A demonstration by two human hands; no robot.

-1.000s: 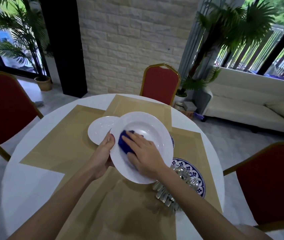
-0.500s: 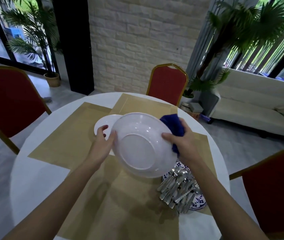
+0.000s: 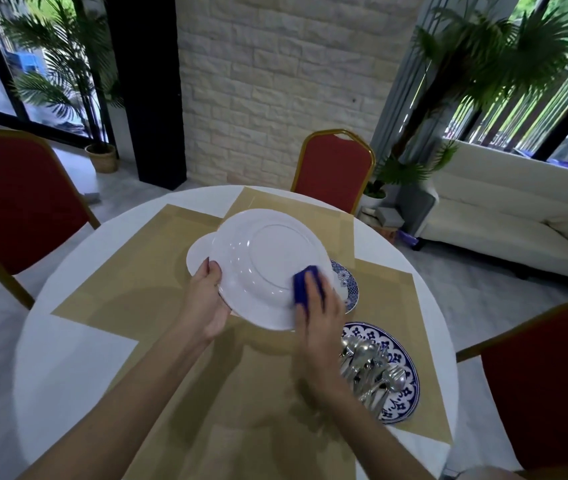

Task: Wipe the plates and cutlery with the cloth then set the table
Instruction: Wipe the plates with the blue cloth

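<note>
Left hand (image 3: 206,299) gripping white plate (image 3: 262,258) by left rim, thumb over edge, fingers curling beneath. Plate hovering above table (image 3: 68,358), underside up. Blue cloth (image 3: 305,289) lying near right rim; right hand (image 3: 320,317) pressing it flat, fingers together. Unwiped underside likely lying leftward of cloth.

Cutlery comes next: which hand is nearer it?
Right. The right hand, on the cloth, is just beyond the cutlery; the left hand grips the plate at its opposite rim.
</note>
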